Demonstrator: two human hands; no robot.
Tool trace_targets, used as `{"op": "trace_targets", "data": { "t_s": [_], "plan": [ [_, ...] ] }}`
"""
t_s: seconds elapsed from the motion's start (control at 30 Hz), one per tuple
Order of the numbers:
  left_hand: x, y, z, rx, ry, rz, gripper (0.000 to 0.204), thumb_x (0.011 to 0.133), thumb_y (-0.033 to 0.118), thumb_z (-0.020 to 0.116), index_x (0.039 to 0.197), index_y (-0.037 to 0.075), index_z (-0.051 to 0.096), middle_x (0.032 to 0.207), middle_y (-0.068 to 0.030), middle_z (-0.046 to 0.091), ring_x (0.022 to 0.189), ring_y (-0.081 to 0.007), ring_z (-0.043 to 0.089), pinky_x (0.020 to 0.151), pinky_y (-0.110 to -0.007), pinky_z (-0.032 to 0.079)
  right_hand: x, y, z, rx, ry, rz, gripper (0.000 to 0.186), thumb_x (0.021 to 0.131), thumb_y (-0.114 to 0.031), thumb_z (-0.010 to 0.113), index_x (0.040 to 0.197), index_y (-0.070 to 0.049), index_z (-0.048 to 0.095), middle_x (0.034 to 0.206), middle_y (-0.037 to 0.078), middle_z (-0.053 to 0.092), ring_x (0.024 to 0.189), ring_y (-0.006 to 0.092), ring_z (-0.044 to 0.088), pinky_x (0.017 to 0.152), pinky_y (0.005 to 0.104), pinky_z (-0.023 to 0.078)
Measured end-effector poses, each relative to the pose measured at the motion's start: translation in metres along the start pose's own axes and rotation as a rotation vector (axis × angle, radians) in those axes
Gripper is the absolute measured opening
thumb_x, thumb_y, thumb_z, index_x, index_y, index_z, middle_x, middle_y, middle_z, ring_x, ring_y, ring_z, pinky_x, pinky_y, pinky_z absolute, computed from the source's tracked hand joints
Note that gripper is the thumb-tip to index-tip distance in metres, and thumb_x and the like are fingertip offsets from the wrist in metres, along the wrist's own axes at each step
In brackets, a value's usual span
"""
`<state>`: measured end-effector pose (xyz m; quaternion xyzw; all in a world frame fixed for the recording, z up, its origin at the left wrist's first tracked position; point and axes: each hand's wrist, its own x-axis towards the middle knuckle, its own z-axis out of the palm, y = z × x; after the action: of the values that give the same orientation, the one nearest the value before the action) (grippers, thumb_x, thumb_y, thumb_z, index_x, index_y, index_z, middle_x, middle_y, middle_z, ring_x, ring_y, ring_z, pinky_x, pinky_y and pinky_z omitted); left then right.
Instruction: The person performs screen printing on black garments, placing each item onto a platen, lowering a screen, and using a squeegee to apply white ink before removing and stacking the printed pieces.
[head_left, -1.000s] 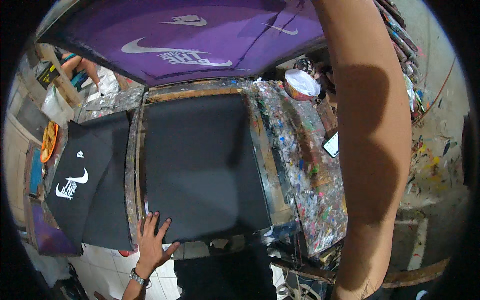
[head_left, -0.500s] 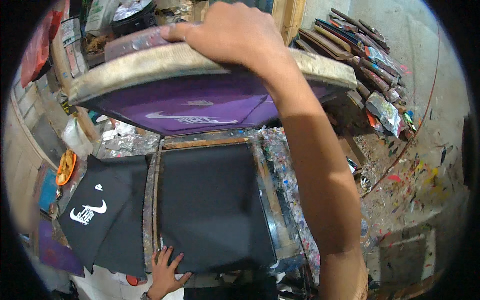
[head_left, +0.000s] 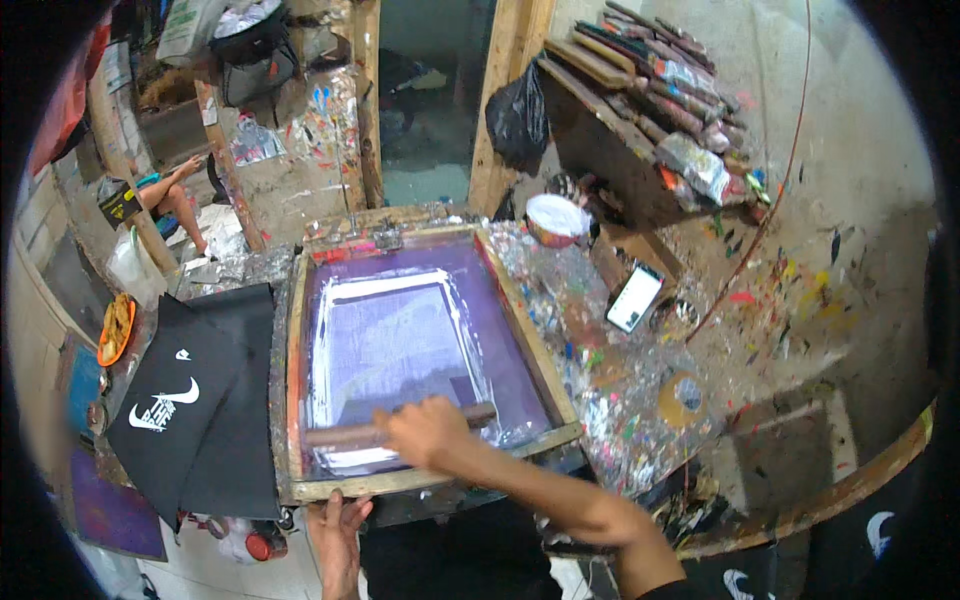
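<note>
The wooden-framed printing screen (head_left: 535,358) lies flat on the bench, its purple mesh smeared with white ink (head_left: 395,285) around a paler rectangle. My right hand (head_left: 430,432) is closed around the brown handle of a squeegee (head_left: 342,436), which lies crosswise over the near part of the mesh; its blade is hidden. At the screen's near left edge, my left hand (head_left: 338,528) touches the wood with its fingers apart. Left of the screen lies a black cloth piece (head_left: 225,350) with a white print. The screen covers the place where another black cloth piece lay.
A phone (head_left: 635,298), a tape roll (head_left: 682,398) and a white-filled tub (head_left: 557,218) sit on the paint-spattered surface at right. An orange dish of food (head_left: 116,330) stands at far left. Another person's leg (head_left: 183,215) shows behind. Printed black pieces (head_left: 760,575) lie at lower right.
The raised screen has come down flat over the black cloth. My right hand has gone from its upper edge to the squeegee. My left hand has moved from the cloth to the frame's near edge.
</note>
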<state>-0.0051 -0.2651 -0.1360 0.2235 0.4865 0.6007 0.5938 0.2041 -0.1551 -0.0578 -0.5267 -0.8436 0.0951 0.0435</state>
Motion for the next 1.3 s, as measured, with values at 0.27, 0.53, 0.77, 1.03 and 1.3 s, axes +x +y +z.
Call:
{"op": "trace_targets", "data": {
  "t_s": [0.27,0.53,0.77,1.03,1.3],
  "plan": [
    [0.003,-0.011,-0.011,0.07,0.006,-0.047,0.054,0.102,0.018,0.06,0.142,-0.002,0.029,0.127,-0.0227,0.053,0.101,-0.0308,0.07,0.087,-0.041,0.061,-0.014,-0.001,0.028,0.01,0.192,-0.278,0.019,0.092,-0.029,0.065,0.099,-0.012,0.062,0.07,0.01,0.068,0.067,0.0286,0.07,0.065,0.0469,0.052],
    [-0.001,0.01,-0.016,0.27,0.076,-0.332,0.058,0.1,0.031,0.065,0.145,0.0,0.047,0.126,-0.0163,0.066,0.104,-0.0234,0.067,0.097,-0.034,0.052,0.228,0.124,0.028,-0.154,0.171,0.008,0.038,0.092,-0.04,0.066,0.111,-0.007,0.062,0.086,0.016,0.073,0.085,0.0364,0.072,0.071,0.0485,0.057],
    [0.009,-0.01,-0.036,0.462,0.078,-0.284,0.042,0.103,0.028,0.061,0.131,-0.002,0.055,0.112,-0.0176,0.067,0.104,-0.024,0.067,0.087,-0.035,0.056,0.288,0.182,0.026,-0.251,0.287,-0.04,0.056,0.088,-0.053,0.069,0.11,-0.002,0.062,0.084,0.02,0.072,0.078,0.0403,0.072,0.068,0.0508,0.056],
    [0.007,-0.007,-0.048,0.428,0.046,-0.382,0.039,0.103,0.027,0.06,0.13,-0.002,0.056,0.114,-0.0176,0.066,0.104,-0.025,0.067,0.086,-0.035,0.056,0.127,0.076,0.046,-0.228,0.156,-0.137,0.038,0.089,-0.041,0.066,0.099,-0.006,0.056,0.07,0.01,0.066,0.057,0.0296,0.068,0.054,0.0425,0.053],
    [0.009,-0.011,-0.032,0.436,-0.109,-0.1,0.037,0.105,0.028,0.057,0.129,0.0,0.056,0.12,-0.0163,0.063,0.096,-0.0267,0.069,0.082,-0.039,0.059,-0.026,0.004,0.067,-0.104,0.132,-0.124,0.042,0.091,-0.047,0.063,0.101,-0.006,0.058,0.084,0.009,0.066,0.072,0.0272,0.071,0.061,0.0408,0.055]
  ]
}}
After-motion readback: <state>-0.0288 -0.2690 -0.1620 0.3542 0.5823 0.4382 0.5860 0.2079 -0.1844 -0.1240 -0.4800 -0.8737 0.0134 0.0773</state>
